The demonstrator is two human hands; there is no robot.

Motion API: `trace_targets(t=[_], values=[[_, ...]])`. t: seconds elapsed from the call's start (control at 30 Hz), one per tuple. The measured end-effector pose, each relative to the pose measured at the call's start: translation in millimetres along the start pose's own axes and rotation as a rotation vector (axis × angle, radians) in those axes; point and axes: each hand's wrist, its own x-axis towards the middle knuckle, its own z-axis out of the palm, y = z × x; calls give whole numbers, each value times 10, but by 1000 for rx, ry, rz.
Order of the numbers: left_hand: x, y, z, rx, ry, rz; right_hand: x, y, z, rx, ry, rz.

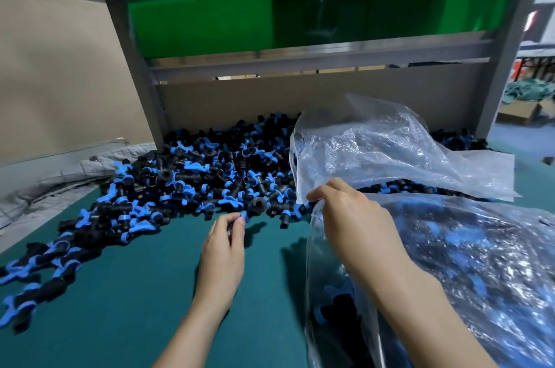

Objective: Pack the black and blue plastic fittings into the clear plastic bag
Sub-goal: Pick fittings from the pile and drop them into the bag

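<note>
On the green mat, at the near edge of the fittings heap, the left hand pinched one fitting between thumb and curled fingertips, blue end aimed away toward the heap. Just right of it, the right hand pinched the rim of the clear bag, lying sideways, part-filled, mouth facing left. Crumpled plastic film rose behind.

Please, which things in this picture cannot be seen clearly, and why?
Head view.
The fitting in the left hand: mostly covered by that hand.
The clear plastic bag: cut off by the right and bottom edges; glare blurs the fittings inside.
The pile of fittings: its right part hidden behind the bag.
</note>
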Motion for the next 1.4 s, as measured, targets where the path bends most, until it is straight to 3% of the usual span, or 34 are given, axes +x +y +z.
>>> trace_targets(t=[0.27, 0.5, 1.4], values=[[-430, 278, -24, 0, 34, 282, 31, 58, 94, -1, -113, -56], [-431, 299, -57, 9, 9, 378, 42, 71, 73, 4, -123, -96], [-427, 312, -39, -57, -6, 352, 32, 79, 42, 36, -180, -82]])
